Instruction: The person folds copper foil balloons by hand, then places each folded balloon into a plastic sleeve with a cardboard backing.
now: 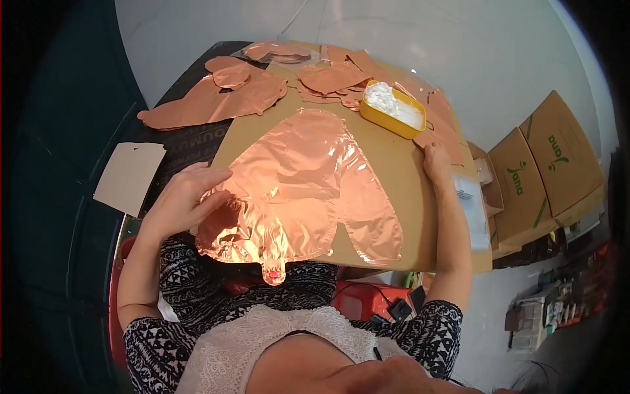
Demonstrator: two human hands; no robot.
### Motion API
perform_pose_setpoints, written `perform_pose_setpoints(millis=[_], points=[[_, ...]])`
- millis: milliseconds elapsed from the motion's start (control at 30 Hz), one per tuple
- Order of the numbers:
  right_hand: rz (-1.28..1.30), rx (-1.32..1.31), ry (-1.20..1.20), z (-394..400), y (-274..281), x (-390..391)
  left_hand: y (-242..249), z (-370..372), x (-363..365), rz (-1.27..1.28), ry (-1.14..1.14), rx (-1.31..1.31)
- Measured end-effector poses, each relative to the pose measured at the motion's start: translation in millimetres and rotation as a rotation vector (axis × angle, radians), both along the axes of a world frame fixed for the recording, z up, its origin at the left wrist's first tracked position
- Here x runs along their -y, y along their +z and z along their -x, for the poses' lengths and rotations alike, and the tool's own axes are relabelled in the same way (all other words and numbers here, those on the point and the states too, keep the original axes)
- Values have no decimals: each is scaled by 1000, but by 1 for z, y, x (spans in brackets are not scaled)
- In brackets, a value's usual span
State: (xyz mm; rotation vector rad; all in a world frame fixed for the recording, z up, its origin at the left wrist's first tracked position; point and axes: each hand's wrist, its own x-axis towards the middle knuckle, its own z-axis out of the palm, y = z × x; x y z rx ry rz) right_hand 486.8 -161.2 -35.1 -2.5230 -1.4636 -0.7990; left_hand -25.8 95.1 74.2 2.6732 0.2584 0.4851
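Observation:
A large flat rose-gold foil piece [289, 190] lies on the cardboard-topped table, its short tab with a small red mark hanging over the front edge. My left hand [190, 200] rests at its left edge, thumb and fingers apart, touching the foil. On the right, my right hand [436, 161] is at the corner of another rose-gold foil sheet [446, 134], its fingers bent toward the foil; whether they grip it is unclear. Just beyond that hand sits a yellow container [394, 125] with white material inside.
More foil pieces [230, 98] lie at the back left and a pile [335, 77] at the back middle. A pale card [130, 177] is left of the table. Cardboard boxes [525, 177] stand at the right, a red stool [361, 299] below the table edge.

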Motion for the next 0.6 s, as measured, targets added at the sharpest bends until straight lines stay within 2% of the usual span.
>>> perform_pose_setpoints(millis=[167,267,367,433,533,600], points=[[-299,-293,-56,-31,-16,1,7,5,6,91,77,45],[-346,-545,-166,-24,-2,3,7,9,4,77,99,71],[-331,-503,-150,-50,-16,10,10,12,5,93,130,75],[-378,-644,-164,-45,-9,11,6,16,2,99,155,94],[-460,-812,-125,-42,-5,12,12,21,3,101,203,-26],[-497,-888,-117,-40,-2,12,5,22,2,81,195,36]])
